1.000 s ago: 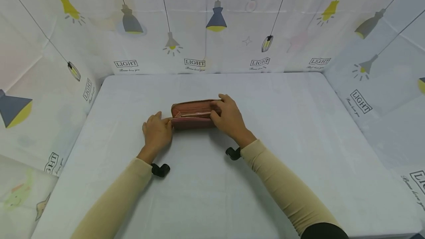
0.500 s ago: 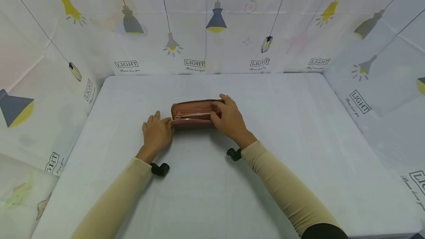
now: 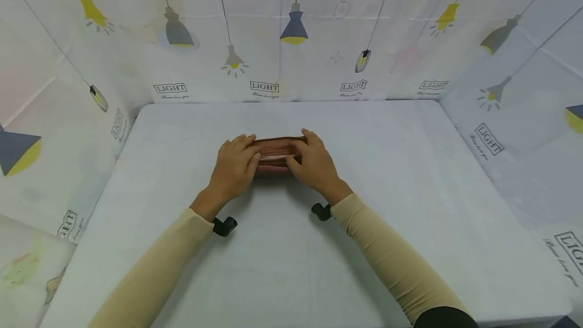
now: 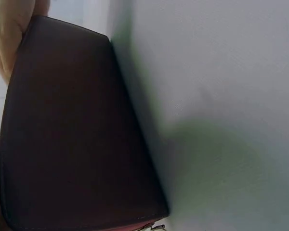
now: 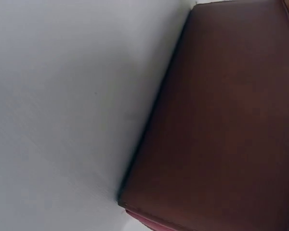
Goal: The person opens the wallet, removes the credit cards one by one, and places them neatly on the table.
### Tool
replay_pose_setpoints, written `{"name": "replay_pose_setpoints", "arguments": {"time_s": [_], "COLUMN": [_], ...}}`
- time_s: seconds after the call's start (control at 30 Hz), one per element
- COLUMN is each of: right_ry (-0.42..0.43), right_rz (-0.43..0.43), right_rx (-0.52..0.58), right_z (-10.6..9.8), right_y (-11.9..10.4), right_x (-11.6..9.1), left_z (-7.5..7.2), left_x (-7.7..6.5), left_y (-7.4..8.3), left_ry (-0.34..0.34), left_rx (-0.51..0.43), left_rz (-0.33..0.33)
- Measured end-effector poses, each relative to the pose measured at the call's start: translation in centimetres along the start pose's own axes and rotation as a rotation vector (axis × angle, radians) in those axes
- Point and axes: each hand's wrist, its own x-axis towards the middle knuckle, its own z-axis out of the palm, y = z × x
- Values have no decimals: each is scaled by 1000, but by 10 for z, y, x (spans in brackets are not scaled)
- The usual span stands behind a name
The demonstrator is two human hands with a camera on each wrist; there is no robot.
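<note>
A reddish-brown zip wallet [image 3: 272, 171] stands on the white table with its top gaping, its inner folds and slots showing. My left hand [image 3: 233, 167] grips its left end, fingers at the back edge and thumb toward the front. At the other end my right hand [image 3: 315, 165] holds the wallet, fingertips over the back panel and thumb by the front opening. Smooth brown leather of the front panel [image 4: 77, 125] fills much of the left wrist view, with a metal zip piece [image 4: 158, 227] at its lower corner. Both hands cover the wallet's ends.
The white-covered table [image 3: 387, 247] spreads around the wallet. Behind it hangs a white cloth backdrop [image 3: 309, 75] printed with lamps, and similar cloth lines both sides. A black wrist device [image 3: 225, 227] sits below the left wrist, another [image 3: 321, 211] by the right.
My left hand has moved right and up, from the wallet's left corner by the zip to a grip over its left end. The right hand stays nearly still on the wallet.
</note>
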Motion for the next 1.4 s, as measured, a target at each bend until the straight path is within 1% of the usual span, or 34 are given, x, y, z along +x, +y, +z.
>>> {"name": "replay_pose_setpoints", "arguments": {"time_s": [0.07, 0.1, 0.2, 0.37, 0.47, 0.57, 0.63, 0.7, 0.77, 1.0, 1.13, 1.2, 1.27, 1.4], "right_ry": [0, 3, 6, -23, -10, 36, 49, 40, 1, -122, -182, -205, -208, -170], "right_rz": [-13, -22, -37, -33, -72, -142, -171, -185, -173, -134, -139, -166, -215, -324], "right_rx": [-15, -18, -35, -101, -170, -266, -333, -389, -426, -466, -441, -425, -417, -441], "right_z": [-1, -2, -5, -12, -15, -17, -19, -21, -23, -27, -28, -26, -23, -17], "right_y": [-2, -3, -4, -5, -5, -6, -10, -14, -18, -29, -32, -32, -32, -29], "right_x": [2, 3, 7, 14, 18, 21, 23, 25, 27, 33, 36, 37, 37, 36], "left_z": [1, 2, 3, 6, 9, 10, 11, 11, 12, 13, 12, 12, 11, 12], "left_x": [1, 1, 3, 6, 6, 6, 6, 6, 5, 3, 4, 4, 3, 2], "left_y": [1, 2, 1, 1, 1, 0, 0, 0, 0, 0, 0, 0, 0, 0], "left_ry": [-52, -64, -72, -74, -74, -65, -61, -65, -71, -77, -74, -76, -78, -69], "left_rx": [44, 51, 46, 26, 11, -3, -7, -10, -10, -16, -17, -12, -15, -33], "left_rz": [-29, -44, -65, -52, -45, -34, -25, -22, -18, -1, -3, -10, -16, -3]}}
